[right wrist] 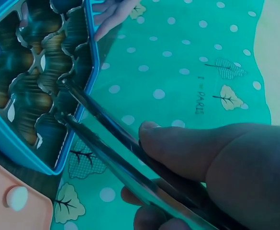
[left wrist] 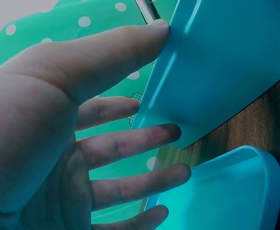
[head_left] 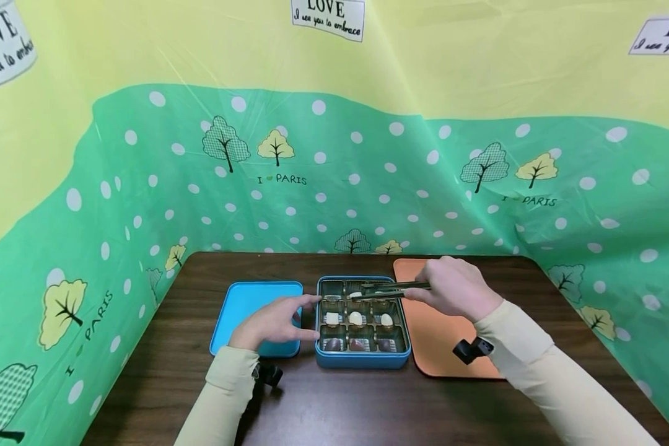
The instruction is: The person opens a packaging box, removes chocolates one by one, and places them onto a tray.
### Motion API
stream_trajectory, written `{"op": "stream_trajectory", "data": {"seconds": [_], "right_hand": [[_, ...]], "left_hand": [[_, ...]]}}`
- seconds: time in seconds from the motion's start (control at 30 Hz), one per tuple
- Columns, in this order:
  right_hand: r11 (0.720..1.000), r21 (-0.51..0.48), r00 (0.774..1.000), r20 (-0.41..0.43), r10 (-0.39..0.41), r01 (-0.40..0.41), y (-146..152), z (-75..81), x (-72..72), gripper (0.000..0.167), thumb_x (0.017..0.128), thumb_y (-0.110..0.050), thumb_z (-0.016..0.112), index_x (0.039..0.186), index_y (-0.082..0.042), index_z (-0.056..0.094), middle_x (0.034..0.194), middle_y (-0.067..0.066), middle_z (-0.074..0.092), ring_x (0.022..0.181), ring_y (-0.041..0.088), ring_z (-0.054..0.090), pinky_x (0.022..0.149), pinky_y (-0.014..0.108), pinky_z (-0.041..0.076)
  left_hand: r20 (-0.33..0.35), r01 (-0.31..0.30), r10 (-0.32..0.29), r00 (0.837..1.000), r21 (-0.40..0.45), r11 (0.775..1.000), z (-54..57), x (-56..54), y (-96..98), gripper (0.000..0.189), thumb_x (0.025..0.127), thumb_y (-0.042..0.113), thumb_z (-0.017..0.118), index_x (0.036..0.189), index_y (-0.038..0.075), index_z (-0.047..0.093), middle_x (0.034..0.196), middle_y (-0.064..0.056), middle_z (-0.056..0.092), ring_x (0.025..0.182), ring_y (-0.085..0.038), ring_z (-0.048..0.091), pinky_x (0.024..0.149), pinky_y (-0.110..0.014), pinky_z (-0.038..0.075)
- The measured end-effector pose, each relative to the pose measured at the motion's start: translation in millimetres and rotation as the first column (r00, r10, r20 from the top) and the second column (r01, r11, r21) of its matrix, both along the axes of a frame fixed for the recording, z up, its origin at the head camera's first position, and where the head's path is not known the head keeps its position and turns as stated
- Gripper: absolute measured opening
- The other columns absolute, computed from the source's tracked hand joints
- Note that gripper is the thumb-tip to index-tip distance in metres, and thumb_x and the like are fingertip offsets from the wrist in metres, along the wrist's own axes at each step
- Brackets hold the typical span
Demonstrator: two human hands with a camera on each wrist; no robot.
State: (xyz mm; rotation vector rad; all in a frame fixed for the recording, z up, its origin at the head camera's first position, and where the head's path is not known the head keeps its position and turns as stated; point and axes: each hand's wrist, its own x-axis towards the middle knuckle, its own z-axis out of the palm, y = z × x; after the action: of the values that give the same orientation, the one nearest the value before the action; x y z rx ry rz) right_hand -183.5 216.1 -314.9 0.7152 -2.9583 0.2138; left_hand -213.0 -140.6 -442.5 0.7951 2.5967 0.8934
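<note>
A blue tin (head_left: 362,360) holds a tray divided into small compartments. White pieces, among them a rounded white piece (head_left: 355,318), lie in the middle row; dark pieces (head_left: 359,344) lie in the front row. My right hand (head_left: 451,286) grips dark metal tongs (right wrist: 113,158) over the back row. In the right wrist view the tips stand apart inside the tin, with no piece visible between them. A pale spot beside the tips in the head view is too small to identify. My left hand (head_left: 275,323) touches the tin's left side with thumb and fingers extended.
A blue lid (head_left: 240,303) lies left of the tin, partly beneath my left hand. To the right is an orange tray (head_left: 446,353), with a white piece (right wrist: 17,198) on it. Patterned green and yellow cloth (head_left: 312,210) encloses the brown table (head_left: 334,409) behind and at the sides.
</note>
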Motion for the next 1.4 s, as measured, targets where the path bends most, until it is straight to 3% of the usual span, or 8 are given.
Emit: {"op": "stream_trajectory", "data": {"seconds": [0.17,0.4,0.7,0.97,1.13,1.27,1.4], "right_hand": [[0.999,0.043,1.0,-0.005,-0.021,0.021,-11.8,3.8,-1.1,0.055,0.093,-0.038,0.08,0.049,-0.025,0.051,0.047,-0.012,0.036,0.044,0.01,0.042,0.044,0.028,0.029],[0.988,0.136,0.997,0.01,-0.08,0.078,-38.3,8.6,-4.0,0.056,0.091,-0.036,0.083,0.053,-0.021,0.045,0.049,-0.008,0.031,0.042,0.013,0.043,0.044,0.027,0.031],[0.971,0.216,0.995,-0.039,-0.092,0.099,-59.2,8.7,-12.4,0.042,0.087,-0.035,0.087,0.069,-0.014,0.055,0.057,0.0,0.05,0.048,0.019,0.052,0.045,0.036,0.045],[0.957,0.27,0.994,0.013,-0.112,0.104,-62.5,12.8,-22.1,0.04,0.089,-0.038,0.084,0.073,-0.014,0.056,0.065,0.003,0.052,0.054,0.021,0.055,0.046,0.037,0.047],[0.945,0.31,0.984,0.109,-0.14,0.1,-57.8,15.4,-31.4,0.041,0.092,-0.044,0.081,0.076,-0.014,0.057,0.073,0.005,0.052,0.061,0.022,0.055,0.051,0.036,0.045],[0.953,0.296,0.975,0.185,-0.123,0.064,-49.0,16.4,-38.9,0.047,0.093,-0.044,0.079,0.066,-0.015,0.054,0.065,0.001,0.045,0.054,0.017,0.048,0.05,0.032,0.036],[0.96,0.275,0.967,0.225,-0.115,0.05,-43.2,20.2,-41.1,0.036,0.094,-0.043,0.079,0.069,-0.019,0.068,0.058,-0.006,0.048,0.051,0.013,0.049,0.049,0.03,0.037]], "left_hand": [[-0.003,-0.003,0.003,1.0,0.005,1.0,-1.0,0.0,-0.4,0.08,0.092,0.044,0.081,0.158,0.016,0.048,0.138,-0.01,0.064,0.127,-0.03,0.06,0.102,-0.054,0.051],[-0.002,-0.003,0.003,1.0,0.007,1.0,-1.4,-0.1,0.2,0.08,0.092,0.044,0.081,0.159,0.015,0.048,0.139,-0.009,0.064,0.127,-0.03,0.06,0.102,-0.054,0.051],[-0.009,0.002,-0.002,1.0,-0.001,1.0,-2.6,-1.3,0.2,0.08,0.092,0.045,0.081,0.158,0.015,0.048,0.137,-0.008,0.065,0.125,-0.029,0.061,0.102,-0.054,0.051],[-0.014,0.003,-0.003,1.0,-0.01,1.0,-2.8,-2.0,0.3,0.08,0.092,0.045,0.081,0.158,0.015,0.048,0.139,-0.009,0.064,0.126,-0.029,0.061,0.103,-0.054,0.051],[-0.01,0.002,-0.002,1.0,-0.011,1.0,-0.8,-1.0,0.4,0.08,0.092,0.045,0.081,0.159,0.014,0.047,0.141,-0.01,0.063,0.128,-0.031,0.059,0.104,-0.055,0.05],[-0.006,0.002,-0.002,1.0,-0.007,1.0,0.4,0.2,0.2,0.079,0.092,0.043,0.081,0.158,0.015,0.048,0.141,-0.01,0.063,0.127,-0.03,0.06,0.104,-0.055,0.05],[0.0,0.001,-0.001,1.0,-0.002,1.0,1.2,0.6,0.2,0.079,0.092,0.043,0.081,0.158,0.015,0.048,0.14,-0.01,0.064,0.126,-0.03,0.06,0.103,-0.055,0.05]]}}
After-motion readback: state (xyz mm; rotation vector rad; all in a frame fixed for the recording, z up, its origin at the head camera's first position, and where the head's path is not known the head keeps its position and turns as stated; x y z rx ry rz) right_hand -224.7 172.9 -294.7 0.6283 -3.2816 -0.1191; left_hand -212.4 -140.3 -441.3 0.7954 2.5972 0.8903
